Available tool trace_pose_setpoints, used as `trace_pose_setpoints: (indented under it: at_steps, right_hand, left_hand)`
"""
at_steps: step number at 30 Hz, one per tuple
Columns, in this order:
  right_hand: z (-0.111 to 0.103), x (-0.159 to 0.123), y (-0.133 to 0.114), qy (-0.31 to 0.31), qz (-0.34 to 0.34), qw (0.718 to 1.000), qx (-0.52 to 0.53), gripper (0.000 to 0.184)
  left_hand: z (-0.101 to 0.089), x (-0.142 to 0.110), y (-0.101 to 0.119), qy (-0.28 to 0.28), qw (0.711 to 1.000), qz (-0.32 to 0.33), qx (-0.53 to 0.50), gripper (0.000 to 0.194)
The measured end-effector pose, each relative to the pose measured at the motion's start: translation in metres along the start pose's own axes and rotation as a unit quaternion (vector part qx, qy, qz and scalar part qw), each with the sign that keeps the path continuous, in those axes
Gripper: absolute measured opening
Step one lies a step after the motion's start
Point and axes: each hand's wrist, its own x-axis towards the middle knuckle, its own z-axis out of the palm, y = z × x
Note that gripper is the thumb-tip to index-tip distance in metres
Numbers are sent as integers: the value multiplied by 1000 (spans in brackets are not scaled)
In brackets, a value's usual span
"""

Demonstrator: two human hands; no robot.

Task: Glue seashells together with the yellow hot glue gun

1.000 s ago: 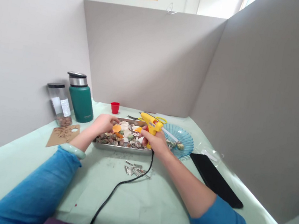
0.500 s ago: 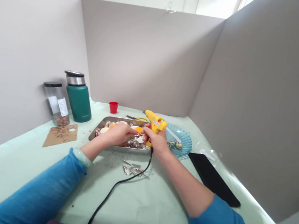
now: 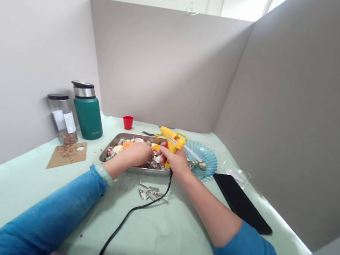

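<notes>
My right hand [image 3: 177, 162] is wrapped round the handle of a yellow hot glue gun [image 3: 172, 139], with a white glue stick [image 3: 192, 152] poking out of its rear. The nozzle points up and away to the left. A black cord [image 3: 133, 209] runs from the handle to the table's front edge. My left hand [image 3: 138, 154] is lowered over a metal tray [image 3: 132, 169] of shells and small pieces, fingers curled down among them; whatever they pinch is hidden. Near that hand lie orange and white shells [image 3: 118, 149].
Small metal pieces [image 3: 151, 193] lie before the tray. On the right are a blue glass plate [image 3: 211, 162] and a black slab [image 3: 242, 202]. At left stand a green bottle [image 3: 88, 118], a clear jar [image 3: 62, 118] and a brown board [image 3: 67, 156]. Behind are a red cup [image 3: 127, 123] and scissors [image 3: 151, 134].
My left hand has turned and its fingers now point down into the tray. The glue gun has shifted slightly left, still in my right hand.
</notes>
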Motion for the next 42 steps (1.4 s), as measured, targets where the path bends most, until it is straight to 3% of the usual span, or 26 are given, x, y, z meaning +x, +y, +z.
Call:
trace_pose_setpoints:
  at_steps: [4,7,14,21,25,28,32,37,42]
  right_hand:
    - [0,1,1,0,4,1000,0,20]
    - [0,0,0,2,6,1000,-9,18]
    - [0,-3,-3,-7,12,1000,-27,19]
    - [0,0,2,-20,16,1000,-14,19]
    - [0,1,2,-26,16,999,-9,19]
    - [0,0,0,-27,21,999,-13,18]
    - [0,1,1,-31,22,999,-11,18]
    - [-1,3,6,-38,24,999,-13,19]
    - [-2,4,8,-38,21,999,-12,20]
  left_hand:
    - [-11,-1,5,-69,995,-12,74,19]
    - [-17,-8,-8,-76,994,-49,58,12]
    - [-5,-9,-41,0,998,-64,23,22]
    - [-3,-3,-24,24,998,-27,57,23]
    - [-10,3,-9,-57,994,8,91,22]
    - [-11,13,0,-94,988,-6,125,23]
    - [-6,25,3,-88,985,-29,148,20]
    - [-5,24,-7,-84,985,18,152,21]
    - [-2,16,-31,6,999,18,30,15]
